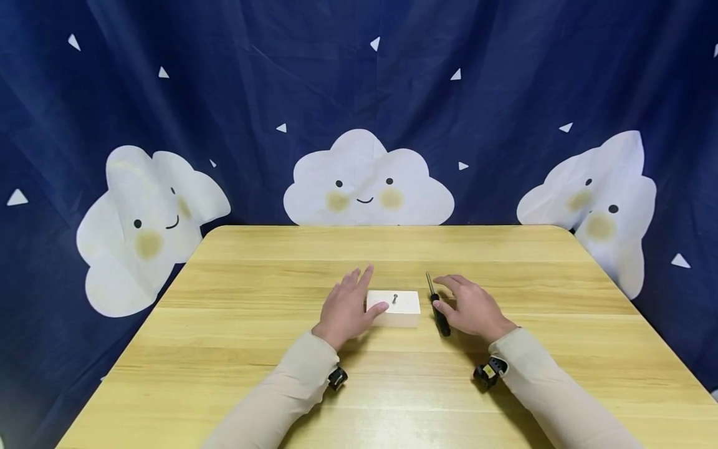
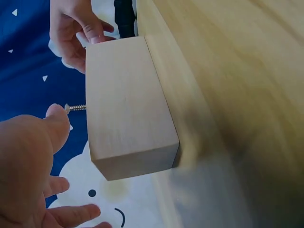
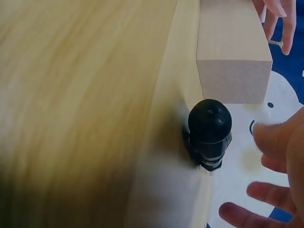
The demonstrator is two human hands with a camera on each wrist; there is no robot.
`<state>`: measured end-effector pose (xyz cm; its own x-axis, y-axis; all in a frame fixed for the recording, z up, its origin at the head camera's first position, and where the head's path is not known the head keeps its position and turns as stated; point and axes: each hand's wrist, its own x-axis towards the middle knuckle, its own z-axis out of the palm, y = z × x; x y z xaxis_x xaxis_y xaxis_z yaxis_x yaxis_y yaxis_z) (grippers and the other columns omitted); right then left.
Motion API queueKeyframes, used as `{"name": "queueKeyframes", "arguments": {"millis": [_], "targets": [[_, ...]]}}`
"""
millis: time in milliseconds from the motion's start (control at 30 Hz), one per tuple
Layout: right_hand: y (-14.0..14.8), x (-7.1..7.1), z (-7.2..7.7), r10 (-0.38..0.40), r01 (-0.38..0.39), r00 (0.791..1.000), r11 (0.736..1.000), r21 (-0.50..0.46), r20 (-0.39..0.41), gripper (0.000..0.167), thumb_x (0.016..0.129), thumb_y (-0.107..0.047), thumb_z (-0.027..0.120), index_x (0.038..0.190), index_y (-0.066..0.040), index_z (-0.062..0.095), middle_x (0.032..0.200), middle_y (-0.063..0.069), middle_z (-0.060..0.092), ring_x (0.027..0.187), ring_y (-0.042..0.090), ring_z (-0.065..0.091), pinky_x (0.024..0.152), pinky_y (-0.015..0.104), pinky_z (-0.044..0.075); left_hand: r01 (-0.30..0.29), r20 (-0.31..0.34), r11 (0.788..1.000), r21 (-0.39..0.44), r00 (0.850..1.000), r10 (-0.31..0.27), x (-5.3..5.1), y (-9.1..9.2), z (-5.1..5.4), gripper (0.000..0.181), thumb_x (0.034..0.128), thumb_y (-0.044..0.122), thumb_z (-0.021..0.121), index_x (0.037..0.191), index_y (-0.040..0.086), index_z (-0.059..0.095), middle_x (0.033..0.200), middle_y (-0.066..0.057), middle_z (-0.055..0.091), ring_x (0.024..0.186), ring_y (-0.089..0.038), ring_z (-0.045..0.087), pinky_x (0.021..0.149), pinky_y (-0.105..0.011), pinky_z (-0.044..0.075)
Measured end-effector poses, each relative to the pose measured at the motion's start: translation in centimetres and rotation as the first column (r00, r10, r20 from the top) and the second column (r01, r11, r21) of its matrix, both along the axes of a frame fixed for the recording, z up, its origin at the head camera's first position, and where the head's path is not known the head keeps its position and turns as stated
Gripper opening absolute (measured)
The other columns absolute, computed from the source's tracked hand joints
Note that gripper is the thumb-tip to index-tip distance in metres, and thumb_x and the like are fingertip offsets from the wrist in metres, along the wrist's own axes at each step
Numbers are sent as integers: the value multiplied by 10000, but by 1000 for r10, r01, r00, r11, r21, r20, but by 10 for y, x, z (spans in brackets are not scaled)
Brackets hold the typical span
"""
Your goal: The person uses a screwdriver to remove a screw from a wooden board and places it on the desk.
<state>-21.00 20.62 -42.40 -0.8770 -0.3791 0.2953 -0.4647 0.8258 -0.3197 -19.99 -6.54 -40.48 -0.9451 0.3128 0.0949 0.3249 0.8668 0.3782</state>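
Observation:
A pale wooden block lies on the table, and a screw stands up out of its top. In the left wrist view the threaded shank of the screw shows between its head and the block. My left hand is at the block's left side, fingers spread, its thumb over the top near the screw. To the right of the block lies a screwdriver with a black handle and metal shaft. My right hand hovers just beside it, fingers loosely bent and holding nothing.
The wooden table reaches back to a dark blue curtain printed with smiling clouds and small white triangles. Dark wrist cameras are strapped on at the left cuff and the right cuff.

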Motion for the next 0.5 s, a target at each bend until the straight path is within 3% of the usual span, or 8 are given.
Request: {"name": "queueKeyframes", "arguments": {"millis": [167, 300, 500], "targets": [[0, -2, -2, 62, -63, 998, 997, -39, -26, 376, 859, -39, 678, 1230, -21, 619, 1223, 194, 615, 870, 321, 674, 754, 482, 565, 64, -22, 998, -3, 998, -64, -1, 3, 0, 763, 939, 484, 588, 1506, 50, 317, 1488, -171, 398, 1372, -350, 348, 1128, -474, 279], [-1, -3, -4, 104, -105, 995, 994, -42, -8, 362, 828, 53, 652, 1184, -8, 649, 1181, 175, 647, 889, 298, 672, 777, 435, 567, 82, -22, 996, -33, 996, -83, -1, 5, -2, 721, 939, 468, 596, 1474, 35, 380, 1457, -171, 439, 1355, -357, 374, 1115, -459, 309], [-1, -3, -3, 142, -141, 990, 990, -24, 26, 373, 796, 129, 609, 1128, -26, 674, 1106, 129, 683, 646, 108, 529, 587, 274, 470, 98, -33, 994, -49, 995, -100, -1, 7, -3, 650, 939, 428, 614, 1439, 47, 442, 1426, -152, 482, 1326, -329, 422, 1085, -442, 360]]}}
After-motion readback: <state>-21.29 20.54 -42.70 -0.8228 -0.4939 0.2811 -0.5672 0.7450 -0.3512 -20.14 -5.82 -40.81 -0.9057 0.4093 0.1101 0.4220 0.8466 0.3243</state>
